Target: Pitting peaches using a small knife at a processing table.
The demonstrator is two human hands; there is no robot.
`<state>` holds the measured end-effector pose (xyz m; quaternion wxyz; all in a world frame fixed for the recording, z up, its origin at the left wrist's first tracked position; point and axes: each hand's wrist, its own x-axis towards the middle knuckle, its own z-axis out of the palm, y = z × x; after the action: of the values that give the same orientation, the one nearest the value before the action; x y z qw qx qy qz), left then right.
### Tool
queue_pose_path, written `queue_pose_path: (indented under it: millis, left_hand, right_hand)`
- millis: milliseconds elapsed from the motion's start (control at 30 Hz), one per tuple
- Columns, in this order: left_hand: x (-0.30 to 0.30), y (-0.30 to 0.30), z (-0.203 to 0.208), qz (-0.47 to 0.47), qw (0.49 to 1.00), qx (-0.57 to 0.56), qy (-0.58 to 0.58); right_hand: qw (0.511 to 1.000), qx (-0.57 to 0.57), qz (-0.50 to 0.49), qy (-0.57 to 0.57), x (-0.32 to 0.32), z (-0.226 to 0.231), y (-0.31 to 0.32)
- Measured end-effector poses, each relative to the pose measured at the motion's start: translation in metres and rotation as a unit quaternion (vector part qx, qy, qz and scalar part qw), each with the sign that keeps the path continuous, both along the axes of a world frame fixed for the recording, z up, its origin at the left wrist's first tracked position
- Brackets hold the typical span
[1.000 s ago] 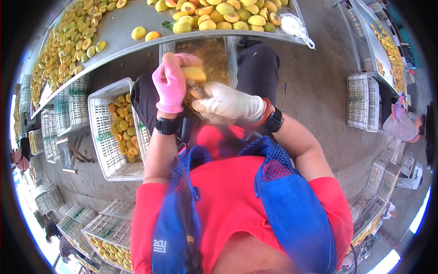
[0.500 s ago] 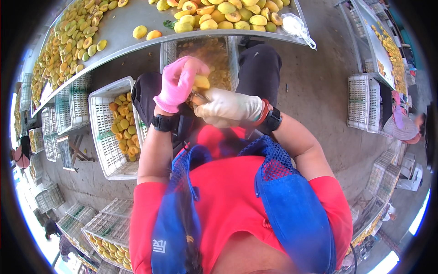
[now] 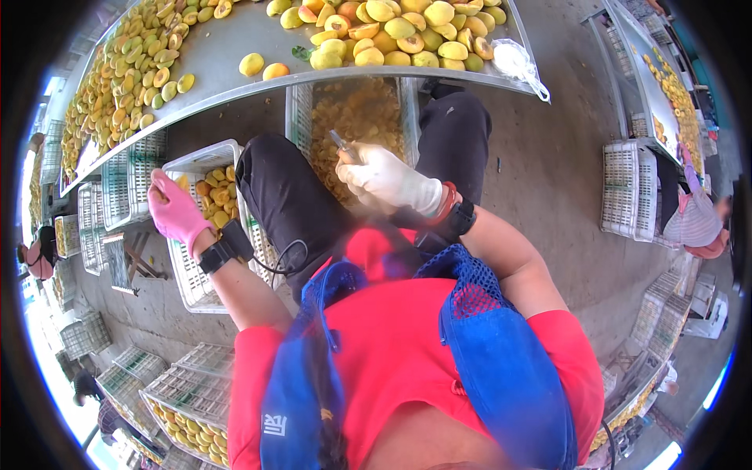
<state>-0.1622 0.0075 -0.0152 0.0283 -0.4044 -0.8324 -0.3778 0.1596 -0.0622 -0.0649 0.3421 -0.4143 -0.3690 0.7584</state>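
Note:
My left hand (image 3: 178, 210), in a pink glove, is over the left rim of a white plastic crate (image 3: 205, 286). Its fingers are slightly apart, and I see nothing held in them. A yellow fruit half (image 3: 183, 182) shows just beside these fingers. Pitted apricot-like halves (image 3: 219, 196) lie inside that crate. My right hand (image 3: 392, 178), white-gloved, is closed around a small metal-tipped hand tool (image 3: 343, 144), its tip pointing up and left. Beneath it, between my knees, stands a crate holding wet brownish-orange scraps (image 3: 329, 168).
A metal table (image 3: 227, 74) crosses ahead, bearing heaps of yellow fruit (image 3: 407, 35) and a white plastic bag (image 3: 513, 61). Stacked crates (image 3: 129, 184) stand under its left part. More crates (image 3: 627, 192) and a person (image 3: 697, 215) are at the right.
My left hand has left the fruit piece it held by my right hand and swung left to the crate. My right hand still grips the tool, now uncovered.

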Motion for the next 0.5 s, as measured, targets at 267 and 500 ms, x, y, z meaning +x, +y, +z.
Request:
queue_pose_path:
  millis: [267, 500]
  left_hand:
    - [0.037, 0.085, -0.036, -0.270, 0.959, -0.076, -0.032]
    - [0.129, 0.199, -0.042, -0.340, 0.810, -0.436, 0.196]
  right_hand:
    - [0.997, -0.071, 0.019, -0.026, -0.009, 0.003, 0.003]
    - [0.975, 0.053, -0.009, -0.214, -0.001, -0.012, -0.013]
